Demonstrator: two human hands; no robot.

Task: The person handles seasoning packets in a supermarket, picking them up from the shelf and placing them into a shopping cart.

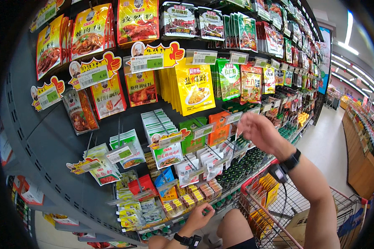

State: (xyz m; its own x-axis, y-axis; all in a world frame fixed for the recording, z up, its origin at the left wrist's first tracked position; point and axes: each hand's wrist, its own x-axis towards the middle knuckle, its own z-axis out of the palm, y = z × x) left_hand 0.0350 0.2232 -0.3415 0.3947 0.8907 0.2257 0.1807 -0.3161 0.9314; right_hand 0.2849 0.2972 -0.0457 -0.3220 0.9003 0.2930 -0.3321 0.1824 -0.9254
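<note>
My right hand (258, 132), blurred, is raised at the hanging rack, near a price tag holder (233, 118) and an orange seasoning packet (218, 128). A thin whitish piece shows by its fingertips; I cannot tell whether it is held. White seasoning packets (212, 163) hang on hooks to its lower left. My left hand (200, 217) is low, in front of the bottom shelf, fingers loosely curled with nothing seen in them. Small yellow-and-brown boxes (188, 200) stand just beyond it. Green-capped jars (246, 168) fill the shelf on the right.
A wire shopping cart (269, 214) with red trim stands at my right, holding yellow-orange packets (263, 214) and a cardboard box (294, 230). Metal hooks (120, 124) stick out from the dark rack. My knee (235, 227) is close to the shelf. An aisle (328, 140) runs off right.
</note>
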